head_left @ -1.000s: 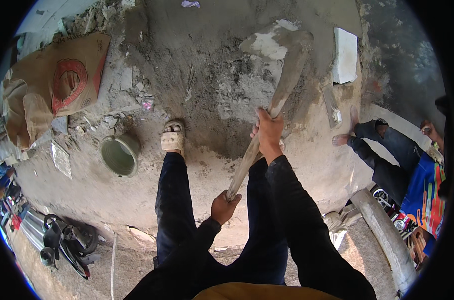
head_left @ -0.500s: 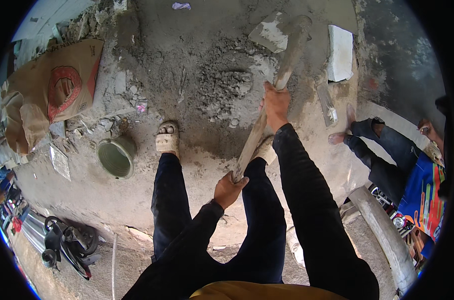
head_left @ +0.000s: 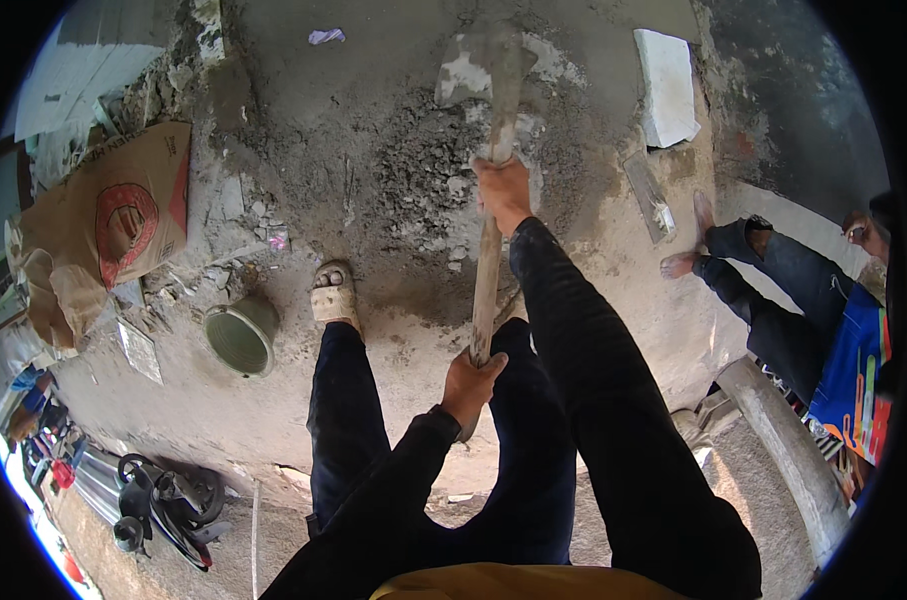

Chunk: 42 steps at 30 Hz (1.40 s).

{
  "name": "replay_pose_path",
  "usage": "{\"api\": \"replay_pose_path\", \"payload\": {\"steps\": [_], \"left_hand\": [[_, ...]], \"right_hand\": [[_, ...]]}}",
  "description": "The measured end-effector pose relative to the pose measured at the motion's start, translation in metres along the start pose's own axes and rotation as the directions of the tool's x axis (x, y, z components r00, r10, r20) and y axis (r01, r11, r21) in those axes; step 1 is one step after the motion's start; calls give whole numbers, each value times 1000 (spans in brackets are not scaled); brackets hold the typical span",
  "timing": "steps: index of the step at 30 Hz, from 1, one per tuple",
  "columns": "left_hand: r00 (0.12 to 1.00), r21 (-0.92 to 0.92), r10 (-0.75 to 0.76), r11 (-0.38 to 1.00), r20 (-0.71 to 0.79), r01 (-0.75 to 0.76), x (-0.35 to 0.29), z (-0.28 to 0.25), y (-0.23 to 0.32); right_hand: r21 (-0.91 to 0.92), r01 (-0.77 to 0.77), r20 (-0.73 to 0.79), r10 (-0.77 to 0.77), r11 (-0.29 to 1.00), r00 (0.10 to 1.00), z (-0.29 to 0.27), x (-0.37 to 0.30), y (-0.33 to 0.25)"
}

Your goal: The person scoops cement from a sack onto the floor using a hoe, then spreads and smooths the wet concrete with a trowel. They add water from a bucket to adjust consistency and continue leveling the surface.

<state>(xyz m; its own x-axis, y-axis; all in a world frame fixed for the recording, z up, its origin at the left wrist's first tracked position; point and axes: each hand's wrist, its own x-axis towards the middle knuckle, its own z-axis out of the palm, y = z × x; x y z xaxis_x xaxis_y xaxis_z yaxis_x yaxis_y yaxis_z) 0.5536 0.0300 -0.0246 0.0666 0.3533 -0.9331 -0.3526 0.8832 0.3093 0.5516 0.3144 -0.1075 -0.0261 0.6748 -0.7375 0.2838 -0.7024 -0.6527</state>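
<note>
A hoe with a long wooden handle (head_left: 486,275) stretches away from me, both my hands wrapped round it. My left hand (head_left: 470,388) grips the near end, close to my knees. Farther up, my right hand (head_left: 504,188) holds the handle near its middle. The hoe's broad, mortar-smeared blade (head_left: 463,72) is at the far end, over the wet grey floor. Just below it and left of my right hand lies a crumbly heap of grey mortar (head_left: 428,185). Whether the blade touches the mortar, I cannot tell.
A green-grey bucket (head_left: 241,338) stands left of my sandalled foot, beside rubble and a torn brown paper sack (head_left: 123,205). At right lie a white block (head_left: 666,88) and a flat wooden float (head_left: 649,197). A barefoot person (head_left: 773,290) sits at the right edge.
The hoe's blade and upper handle have swung left, bringing the handle almost straight ahead. My right hand moved left with it; my left hand shifted slightly right and nearer. The view has shifted a little.
</note>
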Motion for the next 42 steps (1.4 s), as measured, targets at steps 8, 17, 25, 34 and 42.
{"api": "replay_pose_path", "payload": {"steps": [8,17,25,34,42], "left_hand": [[989,331,-91,935,-120,126,-144,19,-12],[728,229,-326,945,603,233,-69,5,160],[799,477,-517,810,306,341,-103,-118,314],[765,639,-628,649,144,412,-144,-212,421],[708,840,-654,517,266,162,-67,-142,351]], "right_hand": [[380,-169,-31,196,910,980,-66,-127,41],[349,-270,-405,404,897,820,-219,-19,79],[674,-352,-134,575,650,807,-29,-2,83],[835,-99,-118,353,541,928,62,-63,-22],[833,-249,-209,698,495,685,-27,-65,78]]}}
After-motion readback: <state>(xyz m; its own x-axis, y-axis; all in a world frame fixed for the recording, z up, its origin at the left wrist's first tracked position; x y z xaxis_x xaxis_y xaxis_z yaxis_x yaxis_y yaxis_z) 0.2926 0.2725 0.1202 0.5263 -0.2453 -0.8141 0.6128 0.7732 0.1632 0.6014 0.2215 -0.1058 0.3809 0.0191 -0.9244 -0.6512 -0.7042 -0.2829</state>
